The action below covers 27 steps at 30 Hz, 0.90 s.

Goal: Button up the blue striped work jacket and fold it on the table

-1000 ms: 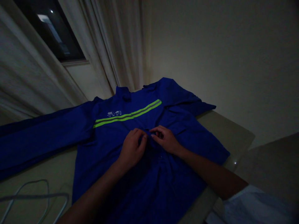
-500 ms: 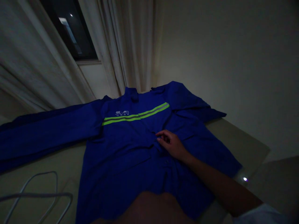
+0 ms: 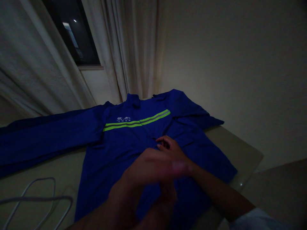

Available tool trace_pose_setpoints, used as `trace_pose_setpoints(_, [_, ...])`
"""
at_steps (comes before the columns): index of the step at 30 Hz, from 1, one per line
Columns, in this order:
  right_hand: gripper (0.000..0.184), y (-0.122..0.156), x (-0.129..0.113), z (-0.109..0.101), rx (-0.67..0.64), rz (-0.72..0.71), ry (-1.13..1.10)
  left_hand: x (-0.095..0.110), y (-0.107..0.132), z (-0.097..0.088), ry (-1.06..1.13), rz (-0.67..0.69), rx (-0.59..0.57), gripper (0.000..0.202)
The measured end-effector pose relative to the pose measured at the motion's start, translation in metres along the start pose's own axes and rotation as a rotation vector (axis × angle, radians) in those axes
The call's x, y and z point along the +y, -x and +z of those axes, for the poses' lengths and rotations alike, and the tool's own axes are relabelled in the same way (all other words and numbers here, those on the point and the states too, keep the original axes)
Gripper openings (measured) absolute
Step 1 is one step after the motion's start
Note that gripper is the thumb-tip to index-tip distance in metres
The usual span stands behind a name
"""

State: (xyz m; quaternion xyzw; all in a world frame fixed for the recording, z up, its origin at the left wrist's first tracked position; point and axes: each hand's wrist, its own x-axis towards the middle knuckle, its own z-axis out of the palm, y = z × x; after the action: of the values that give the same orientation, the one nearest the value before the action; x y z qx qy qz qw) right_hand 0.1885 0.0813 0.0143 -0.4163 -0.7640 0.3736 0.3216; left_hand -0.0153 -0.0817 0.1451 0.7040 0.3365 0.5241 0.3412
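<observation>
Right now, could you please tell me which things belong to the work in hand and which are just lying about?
In the work: blue jacket, right hand at its front, left hand, table underneath.
Just about: pale looped wire, curtains, window.

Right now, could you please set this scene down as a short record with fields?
garment: blue jacket, spread on a table
stripe: yellow-green and grey, across the chest
right hand: fingertips at the jacket's front
left hand: blurred, close to the camera; grip unclear
lower left: pale cord, looped
behind: curtains, window, wall
</observation>
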Motion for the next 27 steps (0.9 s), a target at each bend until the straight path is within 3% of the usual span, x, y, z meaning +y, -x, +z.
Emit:
trace_pose_setpoints(2, [0.021, 0.0, 0.0, -0.002, -0.011, -0.066, 0.059, -0.033, -0.023, 0.012, -0.131, -0.069, -0.064, 0.03])
trace_pose_setpoints(4, [0.024, 0.001, 0.002, -0.004, 0.004, -0.09, 0.114, -0.076, -0.036, 0.02, -0.438, -0.166, -0.107, 0.023])
trace_pose_setpoints(6, [0.026, 0.001, 0.004, -0.007, 0.029, -0.071, 0.137, -0.12, -0.036, 0.024, -0.785, -0.237, -0.092, 0.026])
trace_pose_setpoints(8, [0.023, -0.001, 0.006, -0.012, 0.064, -0.051, 0.13, -0.155, -0.028, 0.024, -0.952, -0.232, -0.116, 0.036])
trace_pose_setpoints(10, [0.022, -0.004, 0.008, -0.019, 0.135, -0.052, 0.126, -0.177, -0.017, 0.023, -1.027, -0.216, -0.153, 0.047])
trace_pose_setpoints(14, [0.023, -0.012, 0.011, -0.035, 0.351, -0.08, 0.087, -0.189, -0.008, 0.02, -1.117, -0.228, -0.192, 0.063])
trace_pose_setpoints(16, [0.022, -0.013, 0.012, -0.039, 0.377, -0.075, 0.032, -0.19, -0.009, 0.019, -1.135, -0.235, -0.213, 0.062])
trace_pose_setpoints(19, [0.022, -0.009, 0.014, -0.033, 0.266, -0.049, 0.002, -0.192, -0.009, 0.017, -1.15, -0.22, -0.252, 0.059])
trace_pose_setpoints(23, [0.042, -0.002, 0.017, -0.013, -0.03, -0.132, 0.092, -0.193, -0.009, 0.019, -1.186, -0.195, -0.231, 0.063])
trace_pose_setpoints(25, [0.046, -0.002, 0.015, -0.008, -0.083, -0.182, 0.116, -0.19, -0.01, 0.021, -1.226, -0.213, -0.184, 0.059])
trace_pose_setpoints(27, [0.046, -0.003, 0.01, -0.01, -0.055, -0.144, 0.112, -0.184, -0.013, 0.023, -1.258, -0.209, -0.152, 0.052])
